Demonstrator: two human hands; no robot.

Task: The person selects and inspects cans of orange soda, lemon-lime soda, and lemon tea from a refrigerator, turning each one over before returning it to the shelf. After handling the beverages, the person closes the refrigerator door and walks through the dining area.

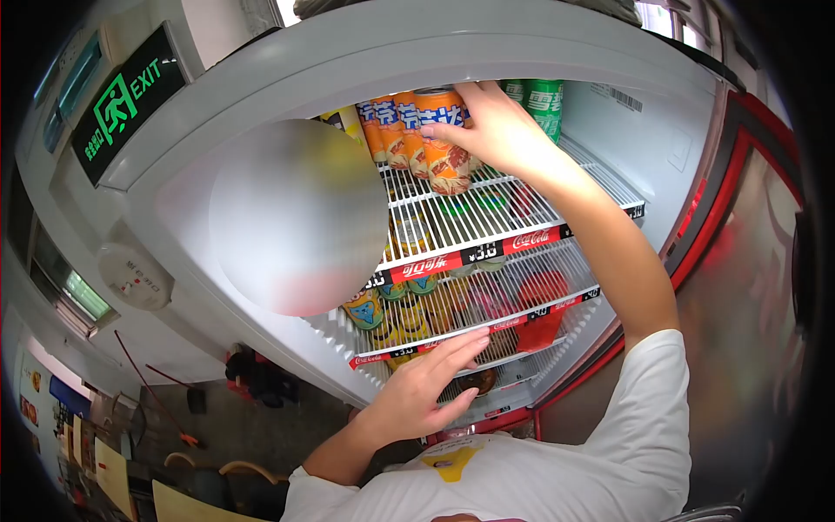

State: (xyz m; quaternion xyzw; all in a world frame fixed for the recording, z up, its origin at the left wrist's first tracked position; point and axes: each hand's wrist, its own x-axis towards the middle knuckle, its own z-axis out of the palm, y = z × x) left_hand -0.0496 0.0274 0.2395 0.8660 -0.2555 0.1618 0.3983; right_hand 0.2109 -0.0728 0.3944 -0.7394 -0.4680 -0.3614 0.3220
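Observation:
On the top shelf of a fridge, my right hand [491, 126] is around the front orange soda can [442, 161], thumb across its front and fingers at its upper right side. The can stands upright. More orange soda cans [396, 130] line up behind and to its left. Green cans [544, 104] stand to the right of my hand. My left hand [426, 383] hovers lower down, before the lower shelves, fingers stretched out and holding nothing. A blurred oval hides the left part of the fridge opening.
White wire shelves [487, 213] carry red price strips [426, 265]. Patterned cans [364, 311] and a red package [541, 331] sit lower down. The red-framed fridge door [739, 191] is swung to the right. Chairs [248, 470] and a green exit sign [126, 104] are at left.

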